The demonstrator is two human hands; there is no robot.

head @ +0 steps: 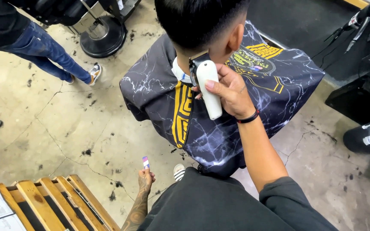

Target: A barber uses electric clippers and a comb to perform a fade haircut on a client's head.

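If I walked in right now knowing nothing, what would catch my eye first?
Top centre, the right hand grips a white electric hair clipper, its blade at the nape of a seated person draped in a black marble-patterned cape with yellow trim. Lower down, the tattooed left hand holds a small multicoloured card-like object over the cracked concrete floor strewn with hair clippings.

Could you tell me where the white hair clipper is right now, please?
In the head view, the white hair clipper is upper centre, in the right hand, its blade at the seated person's nape just above the dark marbled cape.
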